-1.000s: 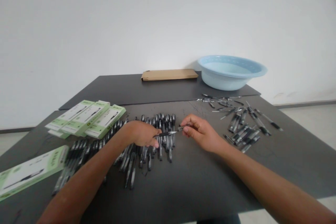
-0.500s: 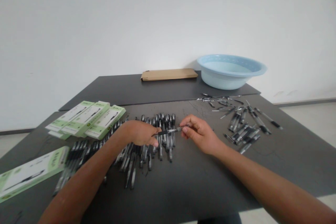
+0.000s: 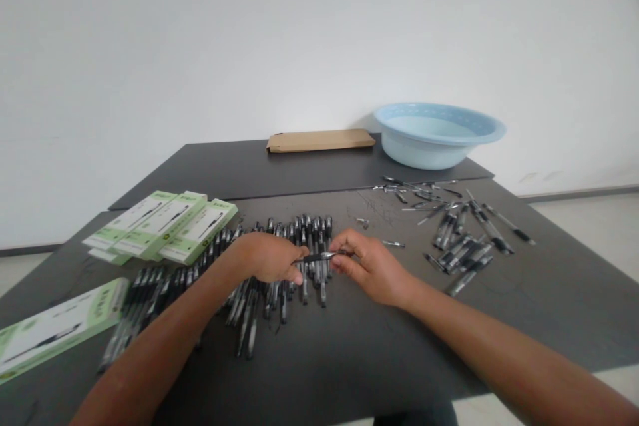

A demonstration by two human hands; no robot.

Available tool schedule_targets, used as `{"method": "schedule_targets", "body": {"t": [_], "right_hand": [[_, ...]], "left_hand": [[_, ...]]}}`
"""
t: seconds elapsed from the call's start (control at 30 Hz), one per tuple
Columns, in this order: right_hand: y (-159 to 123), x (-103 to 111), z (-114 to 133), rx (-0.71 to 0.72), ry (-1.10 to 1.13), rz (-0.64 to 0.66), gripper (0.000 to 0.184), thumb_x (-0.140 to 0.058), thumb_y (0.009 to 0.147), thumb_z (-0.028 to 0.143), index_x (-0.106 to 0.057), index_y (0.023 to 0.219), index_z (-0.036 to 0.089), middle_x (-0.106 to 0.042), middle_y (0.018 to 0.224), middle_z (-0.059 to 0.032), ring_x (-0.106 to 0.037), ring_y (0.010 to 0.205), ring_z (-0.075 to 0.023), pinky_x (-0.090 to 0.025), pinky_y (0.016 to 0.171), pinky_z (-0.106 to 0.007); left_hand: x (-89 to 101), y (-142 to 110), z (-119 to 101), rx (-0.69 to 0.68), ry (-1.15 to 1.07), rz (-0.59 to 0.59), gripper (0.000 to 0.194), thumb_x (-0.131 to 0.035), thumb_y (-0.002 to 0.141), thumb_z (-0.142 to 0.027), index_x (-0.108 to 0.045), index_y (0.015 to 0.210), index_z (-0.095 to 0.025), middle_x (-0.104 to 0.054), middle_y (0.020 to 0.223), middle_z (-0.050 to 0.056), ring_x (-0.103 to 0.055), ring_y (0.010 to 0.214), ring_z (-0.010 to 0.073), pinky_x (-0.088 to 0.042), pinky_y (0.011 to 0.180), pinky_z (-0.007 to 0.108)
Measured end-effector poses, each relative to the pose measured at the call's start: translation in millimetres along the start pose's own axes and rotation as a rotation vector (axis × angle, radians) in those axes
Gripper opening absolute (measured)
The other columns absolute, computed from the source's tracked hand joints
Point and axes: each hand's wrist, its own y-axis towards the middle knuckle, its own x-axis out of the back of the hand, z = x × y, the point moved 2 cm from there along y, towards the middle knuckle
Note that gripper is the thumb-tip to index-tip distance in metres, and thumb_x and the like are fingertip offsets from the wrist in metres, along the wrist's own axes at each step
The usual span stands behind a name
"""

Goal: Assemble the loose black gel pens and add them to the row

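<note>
My left hand [image 3: 277, 258] is closed around a black-gripped pen [image 3: 315, 257], holding it level just over the pile. My right hand [image 3: 372, 266] pinches the pen's silver tip end between thumb and fingers; whatever small part lies inside that pinch is mostly hidden. Under and beside my left hand lie many clear pens with black grips [image 3: 247, 319], side by side in a rough row. Just beyond my right hand are a small clear piece [image 3: 363, 221] and a short clear piece [image 3: 394, 243] on the dark table [image 3: 349, 359].
Green-and-white pen boxes [image 3: 200, 233] are stacked at the left, with another box [image 3: 64, 326] nearer. At the right lie loose pen parts and barrels [image 3: 464, 253]. A flat cardboard piece [image 3: 321, 140] and a light-blue basin [image 3: 434, 146] stand at the back.
My right hand first held a small piece apart from the pen tip, then brought it left against the tip. Its fingers now sit further left, uncovering small pieces on the table.
</note>
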Motion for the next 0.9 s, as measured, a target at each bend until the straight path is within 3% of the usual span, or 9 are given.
{"method": "schedule_targets", "body": {"t": [0.2, 0.57, 0.9], "right_hand": [[1.6, -1.3, 2.7, -0.029, -0.125, -0.009, 0.007, -0.050, 0.089, 0.021, -0.050, 0.096, 0.021, -0.062, 0.077, -0.0001, -0.057, 0.069, -0.0138, -0.039, 0.063, -0.024], [-2.1, 3.7, 20.1, 0.060, -0.175, -0.043, 0.007, -0.050, 0.090, 0.024, -0.049, 0.096, 0.021, -0.061, 0.080, -0.0013, -0.056, 0.069, -0.0140, -0.038, 0.062, -0.023], [-5.0, 6.7, 25.5, 0.156, -0.237, -0.021, 0.007, -0.047, 0.092, 0.026, -0.048, 0.097, 0.022, -0.059, 0.080, -0.0010, -0.055, 0.069, -0.0140, -0.038, 0.062, -0.023]], "left_hand": [[0.0, -3.5, -2.8, 0.021, -0.019, -0.019, 0.049, -0.050, 0.086, -0.035, -0.047, 0.131, -0.016, -0.069, 0.107, 0.016, -0.065, 0.092, 0.0304, -0.049, 0.073, 0.035], [-8.1, -17.0, -0.3, 0.072, -0.062, -0.157, 0.060, -0.049, 0.088, -0.034, -0.031, 0.142, -0.016, -0.056, 0.130, 0.016, -0.055, 0.112, 0.0292, -0.045, 0.087, 0.037], [-15.6, -21.6, -4.4, 0.119, -0.080, -0.203, 0.062, -0.046, 0.088, -0.028, -0.025, 0.145, -0.016, -0.060, 0.124, 0.015, -0.057, 0.110, 0.0292, -0.044, 0.090, 0.039]]}}
